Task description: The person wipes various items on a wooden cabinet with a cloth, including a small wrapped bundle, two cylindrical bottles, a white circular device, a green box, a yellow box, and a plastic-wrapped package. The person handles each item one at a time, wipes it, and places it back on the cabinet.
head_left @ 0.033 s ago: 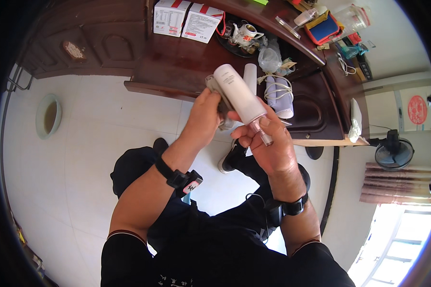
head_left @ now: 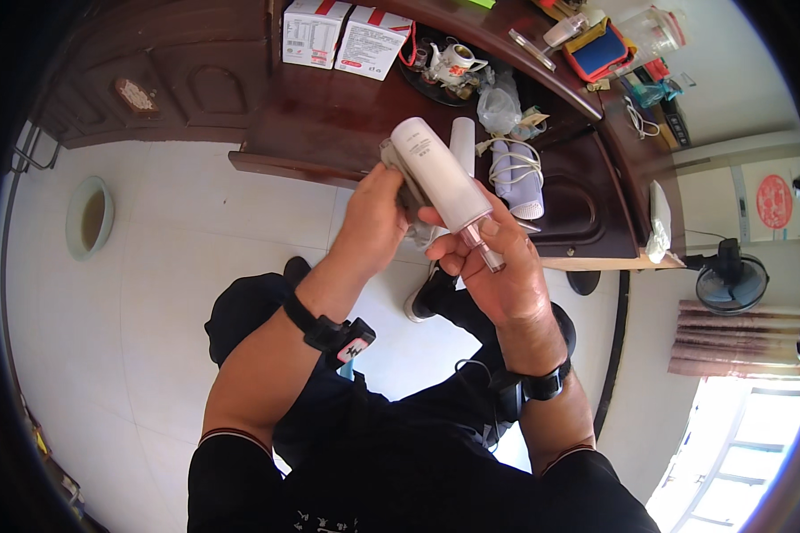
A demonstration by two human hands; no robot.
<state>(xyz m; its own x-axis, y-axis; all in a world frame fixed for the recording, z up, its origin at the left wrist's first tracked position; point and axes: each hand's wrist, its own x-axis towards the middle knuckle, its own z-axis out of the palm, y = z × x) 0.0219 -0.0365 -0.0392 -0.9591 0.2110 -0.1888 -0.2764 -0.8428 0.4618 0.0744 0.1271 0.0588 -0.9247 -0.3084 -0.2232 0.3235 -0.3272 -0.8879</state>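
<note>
A white cylindrical bottle [head_left: 434, 171] with a clear pinkish neck is held up at a slant in front of me. My right hand [head_left: 509, 271] is closed around its neck end, fingers and thumb gripping the lower part. My left hand [head_left: 375, 218] is closed on a greyish cloth [head_left: 391, 153], which lies along the bottle's left side. Part of the cloth hangs below, between the hands. Behind the bottle, a second white bottle [head_left: 462, 138] stands on the dark wooden cabinet top [head_left: 320, 124].
A lilac appliance [head_left: 520, 182] wrapped in its cord lies right of the bottles. Two white boxes [head_left: 372, 43], a patterned teapot [head_left: 456, 64] and a plastic bag [head_left: 500, 105] sit farther back. On the floor at left is a pale basin [head_left: 91, 218]; a fan [head_left: 732, 282] is at right.
The bottle, the cloth and my left hand have shifted very slightly to the left. My right hand keeps its grip.
</note>
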